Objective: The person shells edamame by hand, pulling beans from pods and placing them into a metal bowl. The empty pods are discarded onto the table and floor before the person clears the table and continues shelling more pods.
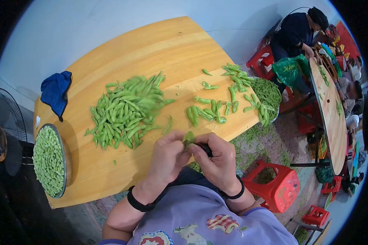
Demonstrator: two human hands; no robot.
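Observation:
Close to the table's near edge, my left hand [167, 153] pinches a green bean pod [188, 138], its tip showing above the fingers. My right hand [216, 157] meets it there, thumb against the pod's lower end, fingers curled around a small dark object [205, 149] whose kind I cannot tell. Just beyond my hands lies a large heap of unshelled bean pods [124, 110]. Several opened pods [210, 112] are scattered to its right. On the left, a metal bowl [66, 163] is full of pale green shelled beans [48, 161].
A blue cloth [56, 92] lies at the wooden table's [159, 45] far left corner, beside a black fan [6, 130]. Off the right edge stands a container of empty pods [268, 96], with pods littering the floor. A red stool [276, 185] and people at another table [327, 110] are farther right.

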